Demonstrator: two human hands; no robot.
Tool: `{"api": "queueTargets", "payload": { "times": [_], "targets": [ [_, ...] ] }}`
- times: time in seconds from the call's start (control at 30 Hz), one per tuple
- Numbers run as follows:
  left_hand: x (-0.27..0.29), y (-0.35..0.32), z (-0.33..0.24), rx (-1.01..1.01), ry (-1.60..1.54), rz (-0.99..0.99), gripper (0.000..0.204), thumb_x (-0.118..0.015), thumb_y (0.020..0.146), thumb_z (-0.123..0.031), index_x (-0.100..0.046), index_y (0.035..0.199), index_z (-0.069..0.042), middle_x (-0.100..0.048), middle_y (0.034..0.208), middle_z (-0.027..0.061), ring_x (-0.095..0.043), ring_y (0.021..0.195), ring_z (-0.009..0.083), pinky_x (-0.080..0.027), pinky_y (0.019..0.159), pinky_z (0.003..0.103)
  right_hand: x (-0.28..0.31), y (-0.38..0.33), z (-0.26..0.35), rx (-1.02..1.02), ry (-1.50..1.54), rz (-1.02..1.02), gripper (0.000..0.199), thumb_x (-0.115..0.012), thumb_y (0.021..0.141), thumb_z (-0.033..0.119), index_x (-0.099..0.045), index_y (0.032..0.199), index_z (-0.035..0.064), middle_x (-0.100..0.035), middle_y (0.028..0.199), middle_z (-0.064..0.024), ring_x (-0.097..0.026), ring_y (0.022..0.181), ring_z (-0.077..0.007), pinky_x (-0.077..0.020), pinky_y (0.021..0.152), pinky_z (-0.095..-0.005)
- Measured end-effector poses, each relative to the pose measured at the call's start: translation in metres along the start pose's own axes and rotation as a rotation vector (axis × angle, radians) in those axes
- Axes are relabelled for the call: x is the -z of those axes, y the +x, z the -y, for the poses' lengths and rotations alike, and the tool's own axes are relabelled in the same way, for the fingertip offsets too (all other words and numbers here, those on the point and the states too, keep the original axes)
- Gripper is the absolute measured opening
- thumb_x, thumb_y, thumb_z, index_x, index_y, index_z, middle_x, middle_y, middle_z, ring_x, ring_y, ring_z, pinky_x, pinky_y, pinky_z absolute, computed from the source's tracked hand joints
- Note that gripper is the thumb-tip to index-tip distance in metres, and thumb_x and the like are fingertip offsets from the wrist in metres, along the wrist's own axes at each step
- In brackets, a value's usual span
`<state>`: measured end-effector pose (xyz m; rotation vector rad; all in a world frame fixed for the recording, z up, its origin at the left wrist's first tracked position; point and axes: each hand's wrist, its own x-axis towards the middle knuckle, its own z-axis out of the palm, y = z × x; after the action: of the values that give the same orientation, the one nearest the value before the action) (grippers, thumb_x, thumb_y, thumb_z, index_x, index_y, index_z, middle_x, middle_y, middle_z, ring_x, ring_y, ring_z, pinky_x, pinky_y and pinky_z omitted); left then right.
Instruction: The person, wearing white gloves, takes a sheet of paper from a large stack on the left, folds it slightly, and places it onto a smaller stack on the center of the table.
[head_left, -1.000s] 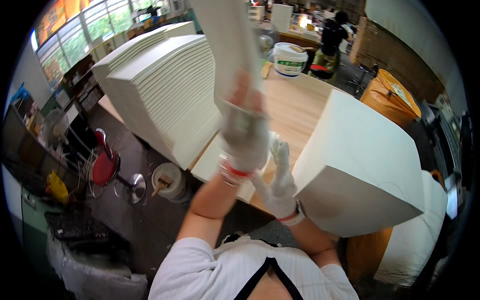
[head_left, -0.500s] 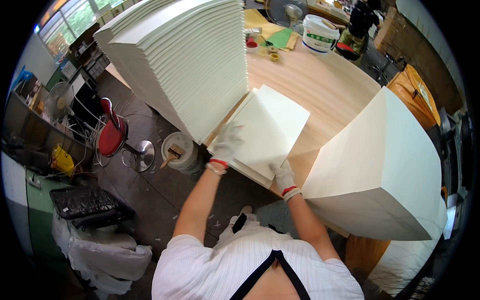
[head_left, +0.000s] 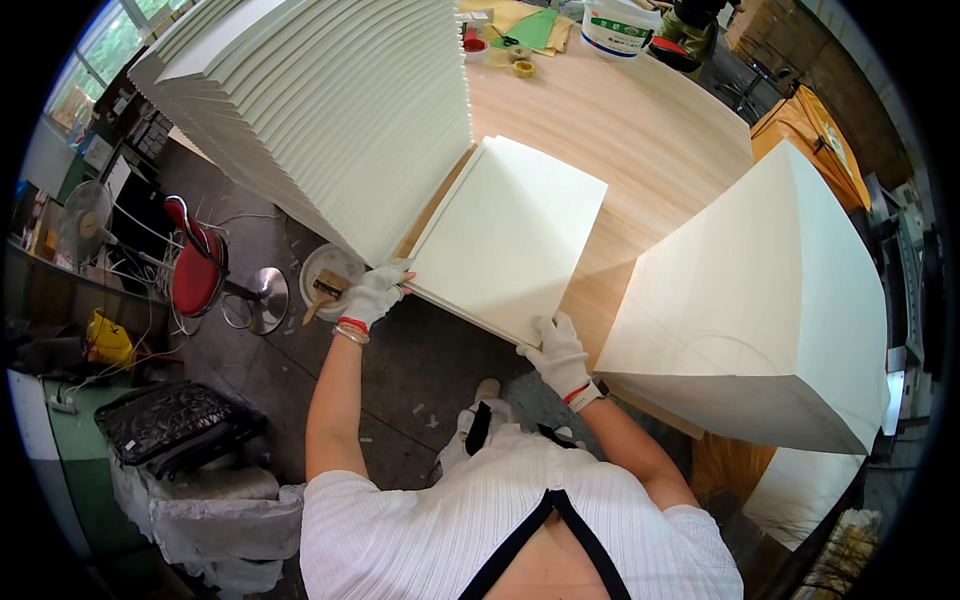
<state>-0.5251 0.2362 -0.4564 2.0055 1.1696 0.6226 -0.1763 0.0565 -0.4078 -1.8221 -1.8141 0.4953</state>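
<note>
Now my left hand point(head_left: 375, 293) and right hand point(head_left: 556, 352) each grip a near corner of the small sheet pile point(head_left: 508, 236) on the table point(head_left: 640, 140) — between two tall stacks point(head_left: 330, 110), so I judge much remains.

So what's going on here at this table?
A person in white gloves grips a thin stack of cream sheets lying flat on the wooden table. The left hand holds its near-left corner, the right hand its near edge. A tall fanned pile stands to the left, a big white block to the right.
</note>
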Motion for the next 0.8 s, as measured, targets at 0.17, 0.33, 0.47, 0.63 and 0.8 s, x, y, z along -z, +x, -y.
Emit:
{"api": "queueTargets", "payload": {
  "times": [0.17,0.33,0.47,0.63,0.8],
  "targets": [
    [0.002,0.002,-0.02,-0.114,0.111,-0.063,0.032,-0.064,0.079,0.011,-0.068,0.11,0.004,-0.069,0.113,0.0177,-0.07,0.099,0.023,-0.059,0.084,0.03,-0.008,-0.005,-0.004,-0.004,-0.005,-0.038,0.048,-0.081,0.075,0.029,-0.063,0.111,0.0037,-0.054,0.117,-0.0209,-0.057,0.107,-0.0413,-0.0498,0.088,-0.048],
    [0.002,0.0,-0.022,-0.186,0.362,-0.11,0.028,-0.07,0.079,0.004,-0.07,0.106,-0.003,-0.072,0.097,0.0139,-0.07,0.093,0.0254,-0.058,0.076,0.035,-0.009,-0.007,-0.007,0.02,0.029,-0.054,0.047,-0.081,0.075,0.028,-0.065,0.111,0.0036,-0.054,0.115,-0.0207,-0.057,0.106,-0.0409,-0.0497,0.088,-0.0474],
    [0.002,0.0,-0.011,-0.325,0.387,-0.143,0.034,-0.071,0.079,0.002,-0.069,0.112,-0.004,-0.072,0.1,0.0153,-0.07,0.092,0.0272,-0.057,0.077,0.036,-0.004,-0.005,-0.004,0.001,0.037,-0.02,0.047,-0.08,0.076,0.028,-0.065,0.113,0.0037,-0.055,0.118,-0.0208,-0.057,0.108,-0.0413,-0.0497,0.09,-0.0467],
    [0.006,-0.005,-0.03,-0.064,0.216,-0.056,0.039,-0.073,0.08,-0.004,-0.067,0.118,-0.004,-0.07,0.107,0.0192,-0.067,0.099,0.0326,-0.055,0.085,0.036,0.03,-0.024,0.002,-0.008,0.089,0.039,0.043,-0.077,0.081,0.028,-0.065,0.114,0.0033,-0.06,0.118,-0.0184,-0.06,0.108,-0.036,-0.0496,0.091,-0.0433],
    [0.031,0.006,-0.103,-0.034,0.461,-0.081,0.047,-0.074,0.079,-0.007,-0.063,0.125,-0.003,-0.068,0.111,0.0213,-0.065,0.104,0.0351,-0.053,0.086,0.04,0.194,-0.082,0.025,0.091,0.363,0.131,0.032,-0.074,0.088,0.026,-0.069,0.107,0.0007,-0.07,0.099,-0.0121,-0.067,0.089,-0.0241,-0.0531,0.082,-0.0325]
  ]
}}
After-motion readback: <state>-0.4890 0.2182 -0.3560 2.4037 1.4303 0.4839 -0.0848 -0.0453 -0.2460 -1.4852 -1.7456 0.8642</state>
